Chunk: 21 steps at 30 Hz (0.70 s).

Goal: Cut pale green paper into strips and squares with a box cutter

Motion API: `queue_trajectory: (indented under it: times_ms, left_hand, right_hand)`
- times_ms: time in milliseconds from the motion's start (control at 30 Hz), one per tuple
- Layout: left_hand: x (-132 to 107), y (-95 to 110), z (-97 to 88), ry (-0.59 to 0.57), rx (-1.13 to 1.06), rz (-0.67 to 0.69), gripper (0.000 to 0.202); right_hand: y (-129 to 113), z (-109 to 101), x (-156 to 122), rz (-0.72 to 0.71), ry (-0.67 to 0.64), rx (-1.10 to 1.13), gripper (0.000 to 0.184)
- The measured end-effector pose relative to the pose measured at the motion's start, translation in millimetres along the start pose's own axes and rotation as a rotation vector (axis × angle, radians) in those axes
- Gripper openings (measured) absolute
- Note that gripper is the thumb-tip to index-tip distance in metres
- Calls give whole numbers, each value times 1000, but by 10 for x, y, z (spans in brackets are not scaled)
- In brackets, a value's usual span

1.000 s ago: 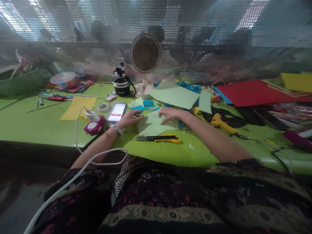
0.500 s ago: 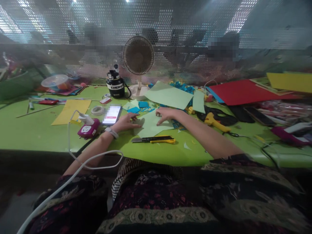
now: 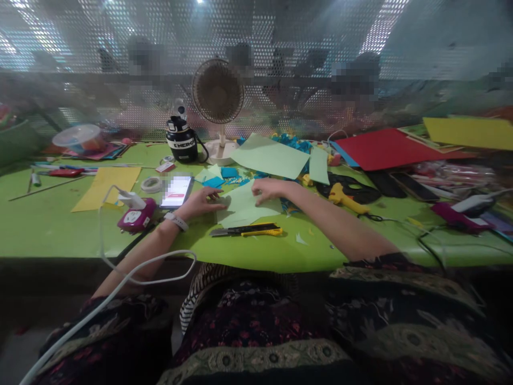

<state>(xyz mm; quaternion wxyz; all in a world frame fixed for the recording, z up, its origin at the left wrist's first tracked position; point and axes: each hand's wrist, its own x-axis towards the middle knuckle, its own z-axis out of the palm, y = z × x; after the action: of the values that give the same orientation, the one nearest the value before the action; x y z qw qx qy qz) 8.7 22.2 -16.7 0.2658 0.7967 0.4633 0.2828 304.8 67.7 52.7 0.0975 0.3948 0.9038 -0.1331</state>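
Note:
A pale green sheet of paper (image 3: 240,207) lies on the table in front of me. My left hand (image 3: 201,203) is at the sheet's left side, fingers apart, with the thumb at the paper's edge. From the right, my right hand (image 3: 267,189) reaches over the same sheet; its bent fingers and thumb rest on the paper, spread apart. Just below the sheet lies a utility knife (image 3: 248,230) with a yellow and black handle, its blade pointing left. Scraps of blue paper (image 3: 213,182) lie beyond my left hand.
A phone (image 3: 176,191), tape roll (image 3: 151,184) and purple power adapter (image 3: 137,215) are on the left. A black bottle (image 3: 182,140) and fan (image 3: 218,91) stand behind. A yellow glue gun (image 3: 347,199) and red paper (image 3: 393,148) lie on the right. A white cable (image 3: 160,258) crosses my left forearm.
The view has shifted slightly, so everything appears a little further left. Both hands stay at the pale green sheet, with almost no movement relative to it.

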Motion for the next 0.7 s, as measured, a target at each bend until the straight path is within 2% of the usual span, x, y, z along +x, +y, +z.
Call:
queue_trajectory:
  times_ms: [133, 267, 333, 500, 600, 667, 700]
  left_hand:
    - [-33, 106, -5, -41, 179, 56, 75]
    - [-37, 159, -9, -74, 313, 59, 73]
    - [-32, 143, -5, -70, 338, 68, 70]
    - [-23, 79, 9, 16, 297, 56, 61]
    - [-17, 71, 7, 36, 244, 18, 61]
    - [-12, 72, 5, 28, 240, 16, 61]
    - [-10, 71, 5, 24, 244, 17, 61]
  right_hand:
    - [49, 1, -20, 43, 0, 39, 46]
    - [4, -24, -46, 131, -40, 46, 64]
    - [-34, -31, -69, 144, -41, 32, 59]
    - [-17, -86, -186, 54, 30, 76, 26]
    - [159, -174, -322, 23, 183, 292, 23]
    - [366, -232, -444, 88, 388, 473, 25]
    - [494, -255, -511, 154, 531, 571, 27]
